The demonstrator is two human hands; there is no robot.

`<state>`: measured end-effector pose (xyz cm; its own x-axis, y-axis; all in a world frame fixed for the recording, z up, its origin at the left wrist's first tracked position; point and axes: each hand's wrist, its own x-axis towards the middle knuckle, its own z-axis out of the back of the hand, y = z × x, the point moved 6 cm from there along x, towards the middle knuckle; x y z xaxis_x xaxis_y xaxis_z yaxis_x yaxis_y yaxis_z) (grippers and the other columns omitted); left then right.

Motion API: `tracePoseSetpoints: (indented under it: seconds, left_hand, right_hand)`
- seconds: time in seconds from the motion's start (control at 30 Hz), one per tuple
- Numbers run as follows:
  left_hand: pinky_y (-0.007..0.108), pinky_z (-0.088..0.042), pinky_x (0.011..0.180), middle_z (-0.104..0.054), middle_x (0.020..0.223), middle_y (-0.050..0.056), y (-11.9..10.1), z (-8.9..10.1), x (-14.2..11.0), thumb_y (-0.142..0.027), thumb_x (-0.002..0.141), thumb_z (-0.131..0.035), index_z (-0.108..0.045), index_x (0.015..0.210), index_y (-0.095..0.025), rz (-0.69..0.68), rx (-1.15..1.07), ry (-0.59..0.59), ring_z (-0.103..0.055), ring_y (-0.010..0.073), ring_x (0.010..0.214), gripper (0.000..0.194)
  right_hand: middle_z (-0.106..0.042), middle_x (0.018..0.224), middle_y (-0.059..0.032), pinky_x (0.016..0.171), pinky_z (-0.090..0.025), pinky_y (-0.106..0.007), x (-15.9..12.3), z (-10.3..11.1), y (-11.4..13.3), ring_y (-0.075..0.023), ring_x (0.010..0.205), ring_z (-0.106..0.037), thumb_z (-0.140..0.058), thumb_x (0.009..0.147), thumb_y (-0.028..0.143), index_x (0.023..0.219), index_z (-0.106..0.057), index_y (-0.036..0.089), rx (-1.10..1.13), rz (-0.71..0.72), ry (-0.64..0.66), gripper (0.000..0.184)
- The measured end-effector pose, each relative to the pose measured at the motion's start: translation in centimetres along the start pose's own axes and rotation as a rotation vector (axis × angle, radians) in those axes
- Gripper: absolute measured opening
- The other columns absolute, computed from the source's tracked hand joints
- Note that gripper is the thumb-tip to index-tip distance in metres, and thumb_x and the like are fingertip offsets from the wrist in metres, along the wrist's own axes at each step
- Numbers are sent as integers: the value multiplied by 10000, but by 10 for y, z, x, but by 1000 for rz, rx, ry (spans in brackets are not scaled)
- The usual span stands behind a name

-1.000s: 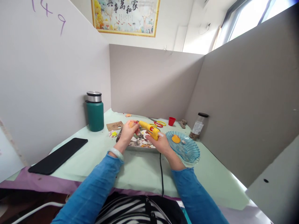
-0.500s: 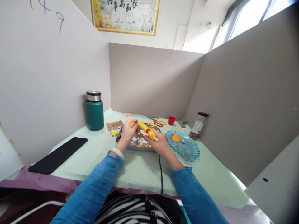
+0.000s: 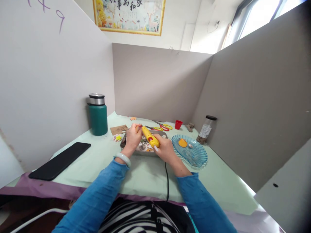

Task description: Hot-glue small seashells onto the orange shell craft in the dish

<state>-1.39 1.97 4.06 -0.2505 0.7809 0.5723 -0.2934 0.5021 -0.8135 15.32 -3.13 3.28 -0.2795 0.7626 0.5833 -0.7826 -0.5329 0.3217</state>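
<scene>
Right hand (image 3: 165, 149) clamped on yellow hot-glue gun (image 3: 150, 136) — left hand (image 3: 133, 138) pinches small orange piece (image 3: 138, 128), both above metal tray (image 3: 145, 153).

The hands (image 3: 133, 138) hover over a metal tray (image 3: 147, 153), the right one (image 3: 166, 148) gripping a yellow glue gun (image 3: 148, 134).

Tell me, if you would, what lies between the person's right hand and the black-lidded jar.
In the head view, a blue scalloped dish holding an orange piece lies between the right hand and the black-lidded jar.
</scene>
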Motion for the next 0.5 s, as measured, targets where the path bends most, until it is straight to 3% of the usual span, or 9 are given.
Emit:
tracePoseSetpoints:
  seconds: [0.33,0.5]
  left_hand:
    - [267,-364,656,-629,725,14,-4,3,-1,-151,737,-609,-605,792,-222,-42,47,-44,-570,210,714,91]
    - [269,-381,653,-616,685,11,-6,3,-3,-169,744,-614,-599,766,-222,-46,83,-35,-581,211,710,59]
  right_hand:
    - [-723,1019,-59,785,-414,-274,-2,-3,4,-218,926,-637,-533,790,224,1175,-611,213,-135,49,-3,393]
    - [-708,1091,-89,853,-418,-295,-2,-8,2,-234,1004,-627,-521,787,205,1199,-613,208,-183,62,7,422]
